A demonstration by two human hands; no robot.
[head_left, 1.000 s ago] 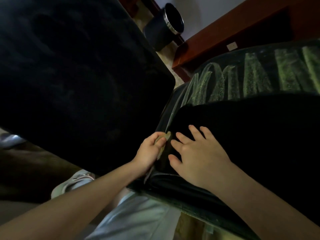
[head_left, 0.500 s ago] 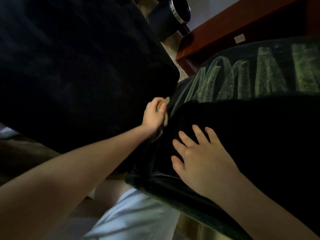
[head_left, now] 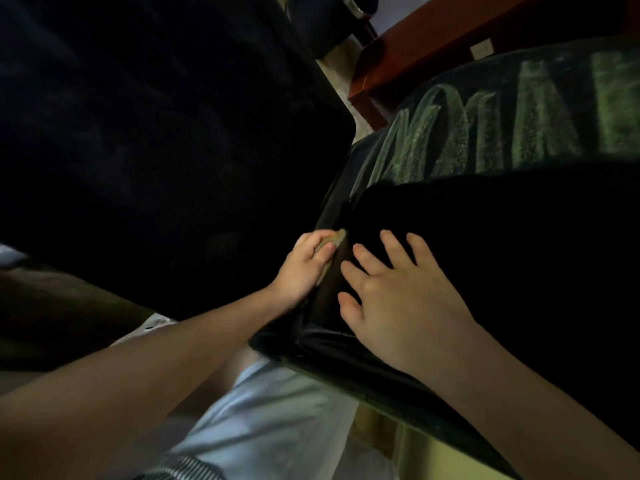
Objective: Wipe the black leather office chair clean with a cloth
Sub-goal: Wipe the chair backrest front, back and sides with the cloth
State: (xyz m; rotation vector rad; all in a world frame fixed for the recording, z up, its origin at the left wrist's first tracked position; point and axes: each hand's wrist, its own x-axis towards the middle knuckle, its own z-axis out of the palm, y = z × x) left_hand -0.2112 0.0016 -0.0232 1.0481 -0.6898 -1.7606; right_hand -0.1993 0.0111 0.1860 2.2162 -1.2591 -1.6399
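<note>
We can read no word, number or brand anywhere here. We do see a small pale label (head_left: pixel 481 49) stuck on the red-brown wooden furniture (head_left: pixel 408 53), but it is too small and blurred for us to make out any writing on it. The pale green streaks (head_left: pixel 533 119) across the black chair (head_left: pixel 346 362) look to us like the tall strokes of letters, yet we cannot make them spell anything
</note>
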